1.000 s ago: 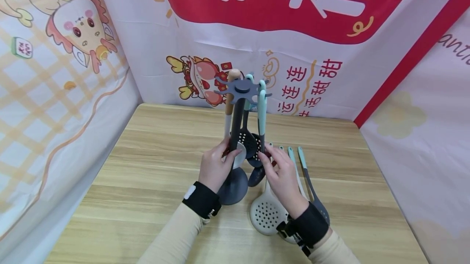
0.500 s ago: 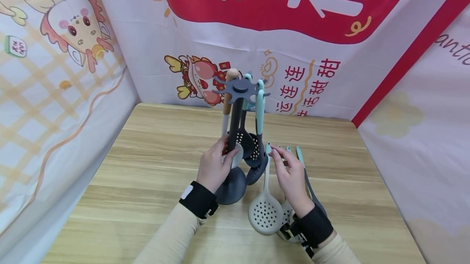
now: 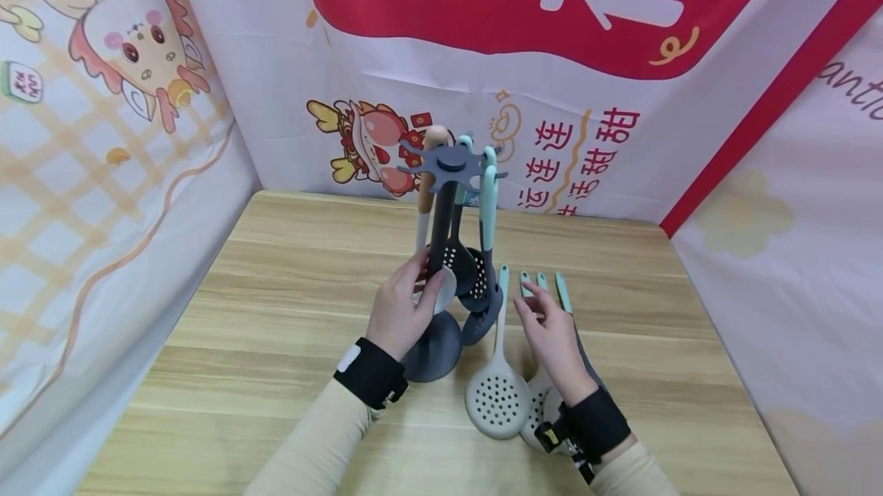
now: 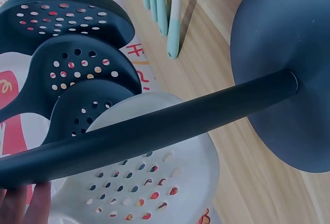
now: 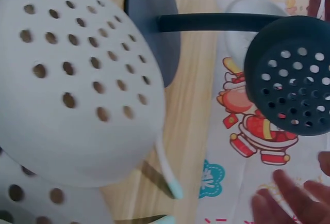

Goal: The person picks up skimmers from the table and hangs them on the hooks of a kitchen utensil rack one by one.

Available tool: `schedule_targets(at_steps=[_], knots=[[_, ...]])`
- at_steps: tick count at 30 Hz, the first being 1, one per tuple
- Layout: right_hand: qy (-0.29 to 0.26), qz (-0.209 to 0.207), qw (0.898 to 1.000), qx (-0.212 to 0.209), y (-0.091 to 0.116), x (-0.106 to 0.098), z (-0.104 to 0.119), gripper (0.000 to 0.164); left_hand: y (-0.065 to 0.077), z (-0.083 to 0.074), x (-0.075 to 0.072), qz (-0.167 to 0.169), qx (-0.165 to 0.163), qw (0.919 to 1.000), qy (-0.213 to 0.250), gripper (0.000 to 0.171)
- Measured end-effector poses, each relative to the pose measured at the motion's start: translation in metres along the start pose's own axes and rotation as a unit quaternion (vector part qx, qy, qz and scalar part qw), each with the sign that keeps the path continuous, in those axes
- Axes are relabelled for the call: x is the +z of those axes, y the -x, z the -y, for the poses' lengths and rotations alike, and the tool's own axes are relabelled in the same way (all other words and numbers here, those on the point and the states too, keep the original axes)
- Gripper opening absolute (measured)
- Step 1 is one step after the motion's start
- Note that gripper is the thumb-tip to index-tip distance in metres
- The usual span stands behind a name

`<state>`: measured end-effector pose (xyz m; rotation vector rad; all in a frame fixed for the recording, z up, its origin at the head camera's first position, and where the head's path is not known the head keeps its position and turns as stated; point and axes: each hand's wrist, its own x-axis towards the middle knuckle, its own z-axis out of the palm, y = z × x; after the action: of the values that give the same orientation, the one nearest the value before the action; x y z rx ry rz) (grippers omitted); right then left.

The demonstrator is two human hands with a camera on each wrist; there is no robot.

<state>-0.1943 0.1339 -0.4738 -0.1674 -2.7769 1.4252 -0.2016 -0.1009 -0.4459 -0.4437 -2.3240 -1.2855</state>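
Bench (image 3: 234,373) carries the dark rack (image 3: 442,228), upright and hung with utensils (image 3: 487,212), its post gripped by the left hand (image 3: 400,312), that forearm (image 3: 320,431) slanting inward. Right hand (image 3: 554,335), free, fingers loosely bent, hovers beside a pale skimmer (image 3: 497,400), near turquoise handles (image 3: 564,293).

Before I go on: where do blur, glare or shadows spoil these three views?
Head view: evenly lit, no strong glare; left wrist view: faint sheen on the base of the utensil stand, and a dark shadow beside a mint-tipped handle on the table; right wrist view: right hand blurred and cut off by the frame edge.
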Motion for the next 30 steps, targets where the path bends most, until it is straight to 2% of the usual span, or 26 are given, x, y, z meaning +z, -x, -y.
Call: schedule_targets(at_steps=[5,9,14,18,23,30], knots=[[0.034,0.051,0.998,0.025,-0.005,0.01,-0.01,0.06,0.0,0.001,0.001,-0.008,-0.006,0.9999,0.005,0.04],[0.069,0.068,0.994,0.051,-0.007,0.016,-0.013,0.069,0.0,0.002,0.003,-0.008,-0.014,0.9998,0.012,0.045],[0.081,0.086,0.991,0.065,-0.009,0.022,-0.018,0.075,-0.001,0.001,0.002,0.0,-0.007,0.9997,0.023,0.047],[0.088,0.098,0.989,0.068,-0.011,0.024,-0.021,0.078,-0.005,0.0,-0.002,0.016,-0.005,0.9992,0.037,0.049],[0.096,0.114,0.984,0.093,-0.013,0.026,-0.024,0.084,-0.011,-0.001,-0.007,0.044,-0.008,0.9969,0.065,0.051],[0.071,0.149,0.977,0.134,-0.016,0.029,-0.029,0.088,-0.017,0.0,-0.014,0.098,0.006,0.991,0.091,0.055]])
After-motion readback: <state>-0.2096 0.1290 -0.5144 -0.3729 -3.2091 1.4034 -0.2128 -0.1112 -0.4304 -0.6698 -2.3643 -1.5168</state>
